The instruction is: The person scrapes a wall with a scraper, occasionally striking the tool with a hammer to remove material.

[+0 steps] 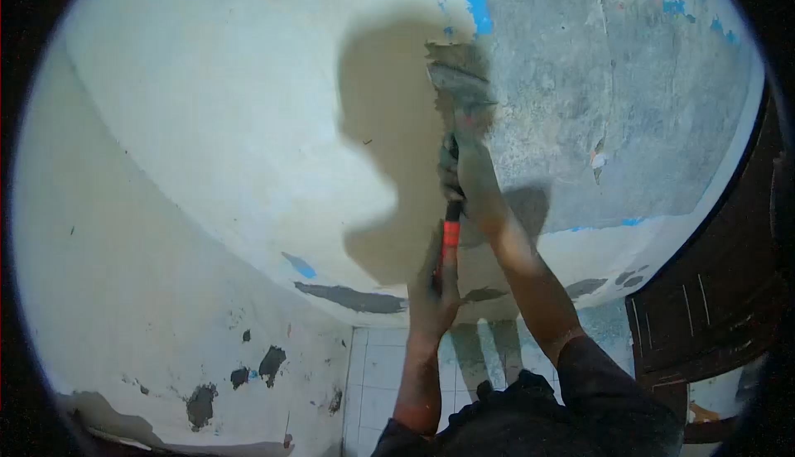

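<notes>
Red and black, the scraper is grasped by the right hand higher up and by the left hand lower on its handle. Its blade is at the wall, where pale paint meets a grey patch edged with blue bits.

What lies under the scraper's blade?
The scraper blade sits in shadow against the wall, near the edge of the exposed grey patch. The surface directly beneath it is covered and cannot be seen.
</notes>
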`<state>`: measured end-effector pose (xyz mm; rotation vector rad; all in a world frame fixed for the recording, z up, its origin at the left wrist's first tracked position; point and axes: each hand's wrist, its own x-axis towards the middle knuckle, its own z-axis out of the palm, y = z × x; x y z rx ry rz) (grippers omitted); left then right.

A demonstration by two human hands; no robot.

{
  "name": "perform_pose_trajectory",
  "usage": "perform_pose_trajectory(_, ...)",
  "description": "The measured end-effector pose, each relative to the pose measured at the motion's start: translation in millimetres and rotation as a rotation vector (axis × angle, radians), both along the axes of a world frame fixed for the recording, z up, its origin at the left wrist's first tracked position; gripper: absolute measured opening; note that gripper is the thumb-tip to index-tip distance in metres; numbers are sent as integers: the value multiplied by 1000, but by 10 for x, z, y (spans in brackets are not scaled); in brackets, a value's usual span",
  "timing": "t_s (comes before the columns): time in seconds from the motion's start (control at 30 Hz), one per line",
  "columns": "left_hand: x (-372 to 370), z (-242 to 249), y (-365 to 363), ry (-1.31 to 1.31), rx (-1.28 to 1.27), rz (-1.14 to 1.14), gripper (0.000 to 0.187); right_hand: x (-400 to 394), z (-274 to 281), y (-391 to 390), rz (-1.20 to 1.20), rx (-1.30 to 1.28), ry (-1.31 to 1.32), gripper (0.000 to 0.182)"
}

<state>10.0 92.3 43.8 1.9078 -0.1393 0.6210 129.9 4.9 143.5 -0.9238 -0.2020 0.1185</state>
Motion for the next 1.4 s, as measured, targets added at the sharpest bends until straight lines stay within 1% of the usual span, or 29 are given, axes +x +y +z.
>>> perform_pose_trajectory(0.03, 20, -24, -25, -63, 45, 16, 47, 4, -9, 4, -8, 7, -7, 44)
perform_pose_trajectory(0.1, 56, -18, -125, -24, 9, 45, 45, -2, -18, 4, -56, -15, 11, 45)
perform_pose_trajectory(0.13, 157, 47, -142, -71, -19, 41, 45, 31, 99, -120, -12, -80, -143, 40)
perform_pose_trajectory(0.17, 270, 127, -150, -115, -50, 43, 44, 104, 276, -155, -20, -26, -167, 41)
perform_pose_trajectory(0.2, 469, 228, -142, -306, 40, 76, 43, 160, 513, -170, -23, 27, -183, 42)
perform_pose_trajectory(0.27, 479, 769, -217, -215, -17, 42, 43, 381, 853, -225, -42, 52, -328, 41)
perform_pose_trajectory(0.3, 465, 943, -254, -142, -71, -1, 43, 379, 957, -235, -66, 59, -286, 39)
perform_pose_trajectory(0.33, 491, 904, -269, -146, -71, -6, 43, 356, 969, -239, -71, 71, -283, 41)
perform_pose_trajectory(0.4, 534, 641, -301, -228, -9, -19, 45, 251, 871, -268, -83, 90, -284, 42)
perform_pose_trajectory(0.43, 542, 432, -335, -227, -8, -24, 45, 189, 720, -315, -102, -6, -264, 43)
perform_pose_trajectory(0.47, 550, 164, -392, -153, -32, -38, 46, 151, 553, -358, -120, -103, -245, 44)
perform_pose_trajectory(0.53, 518, -338, -510, -42, -127, -87, 48, 302, 54, -370, -304, -265, -153, 47)
perform_pose_trajectory(0.57, 446, -533, -559, 1, -194, -121, 48, 200, -120, -421, -162, -257, -9, 48)
perform_pose_trajectory(0.6, 349, -624, -607, 110, -257, -137, 46, 237, -412, -429, -175, -273, -78, 48)
perform_pose_trajectory(0.63, 265, -699, -639, 219, -321, -153, 44, 406, -876, -423, -355, -350, -340, 47)
perform_pose_trajectory(0.67, 195, -826, -643, 218, -326, -155, 44, 256, -923, -437, -281, -336, -119, 46)
perform_pose_trajectory(0.77, 121, -1225, -631, 227, -292, -177, 45, 161, -1273, -476, -209, -265, -64, 45)
perform_pose_trajectory(0.8, 108, -1270, -637, 217, -297, -181, 46, 138, -1315, -473, -163, -259, 59, 44)
perform_pose_trajectory(0.87, 117, -1335, -645, 143, -212, -149, 47, 171, -1312, -485, -159, -242, 25, 43)
perform_pose_trajectory(0.9, 104, -1172, -692, 214, -253, -108, 48, 174, -1215, -475, -154, -222, -17, 43)
perform_pose_trajectory(0.97, 217, -921, -695, 101, -279, -144, 51, 148, -804, -486, -130, -211, -26, 39)
perform_pose_trajectory(1.03, 278, -469, -686, 114, -286, -145, 53, 212, -411, -469, -104, -192, -45, 37)
perform_pose_trajectory(1.1, 300, -171, -665, 124, -289, -151, 55, 262, -155, -467, -174, -283, -198, 34)
perform_pose_trajectory(1.13, 296, -86, -653, 165, -316, -172, 57, 224, -94, -503, -164, -284, -195, 34)
perform_pose_trajectory(1.17, 286, -56, -661, 207, -344, -193, 58, 188, -43, -537, -71, -213, -138, 33)
perform_pose_trajectory(1.2, 285, -139, -689, 144, -313, -165, 56, 178, -16, -561, 21, -143, -83, 33)
perform_pose_trajectory(1.3, 133, -509, -751, 190, -401, -134, 56, 161, -474, -556, 48, -161, -2, 32)
perform_pose_trajectory(1.33, 43, -506, -791, 251, -487, -137, 56, 107, -525, -562, 57, -158, -12, 32)
perform_pose_trajectory(1.4, -28, -442, -822, 280, -499, -94, 55, 31, -586, -575, 265, -15, 34, 33)
